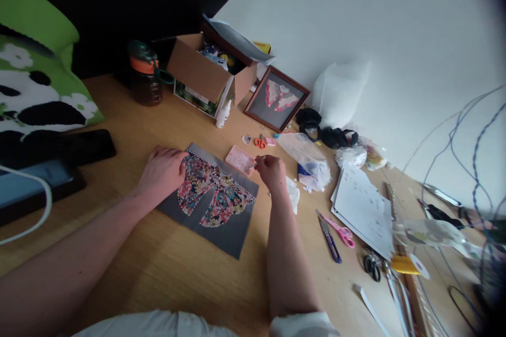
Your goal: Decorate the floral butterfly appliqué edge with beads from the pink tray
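On the desk lies a grey fabric sheet with a patterned butterfly on it, its edges dotted with small pale beads. My left hand rests palm down over the sheet's upper left part, fingers lying loosely and not gripping it. Just beyond the sheet sits a pink tray filled with tiny beads. At the tray's right end, my right hand is closed in a pinch. A thin, light tip shows at its fingertips, too small to name. White tissue lies beside the right wrist.
Behind stand a bottle, an open cardboard box, a white glue bottle and a framed butterfly. To the right are orange scissors, thread snips, pink scissors and papers. Phones lie left.
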The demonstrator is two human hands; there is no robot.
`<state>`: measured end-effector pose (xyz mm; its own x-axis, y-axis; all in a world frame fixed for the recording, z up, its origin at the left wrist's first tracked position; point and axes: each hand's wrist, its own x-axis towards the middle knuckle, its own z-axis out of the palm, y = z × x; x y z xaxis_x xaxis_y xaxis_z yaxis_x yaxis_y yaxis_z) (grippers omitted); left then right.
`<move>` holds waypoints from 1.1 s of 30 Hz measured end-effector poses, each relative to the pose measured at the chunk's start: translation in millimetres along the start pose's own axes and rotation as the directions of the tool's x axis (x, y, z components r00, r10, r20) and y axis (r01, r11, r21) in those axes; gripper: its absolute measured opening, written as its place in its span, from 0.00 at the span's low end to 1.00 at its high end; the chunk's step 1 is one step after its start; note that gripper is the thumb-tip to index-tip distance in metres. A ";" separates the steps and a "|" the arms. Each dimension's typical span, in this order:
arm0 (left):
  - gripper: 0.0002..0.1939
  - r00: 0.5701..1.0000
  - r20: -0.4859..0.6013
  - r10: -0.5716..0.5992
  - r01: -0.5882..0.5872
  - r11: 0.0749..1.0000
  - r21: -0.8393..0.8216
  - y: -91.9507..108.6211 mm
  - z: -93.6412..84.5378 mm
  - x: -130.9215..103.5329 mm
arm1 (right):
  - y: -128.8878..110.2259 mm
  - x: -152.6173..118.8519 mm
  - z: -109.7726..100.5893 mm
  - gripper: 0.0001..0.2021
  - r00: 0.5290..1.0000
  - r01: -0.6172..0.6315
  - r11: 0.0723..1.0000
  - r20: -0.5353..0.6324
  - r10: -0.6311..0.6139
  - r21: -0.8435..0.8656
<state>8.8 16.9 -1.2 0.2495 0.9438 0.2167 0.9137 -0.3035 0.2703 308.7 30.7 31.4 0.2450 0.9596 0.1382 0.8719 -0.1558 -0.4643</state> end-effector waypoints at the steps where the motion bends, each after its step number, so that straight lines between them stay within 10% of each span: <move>1: 0.21 1.000 -0.003 0.004 -0.004 1.000 0.003 0.3 -0.3 -0.2 | -0.6 -0.2 -0.2 0.18 1.000 -0.002 1.000 0.000 0.002 -0.003; 22: 0.19 1.000 -0.023 -0.008 0.009 1.000 0.010 2.2 -0.7 -0.6 | -17.4 -7.2 -16.4 0.16 1.000 -0.028 0.970 0.003 0.028 0.243; 33: 0.17 0.997 0.037 -0.067 0.069 0.997 -0.036 8.8 -6.5 -2.4 | -76.1 -42.8 -9.2 0.19 0.881 0.123 0.800 0.306 -0.361 0.588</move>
<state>14.1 11.1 6.8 0.1990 0.9664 0.1629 0.9165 -0.2424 0.3181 235.7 -0.6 68.9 -0.2286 0.9733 0.0215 0.4784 0.1316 -0.8682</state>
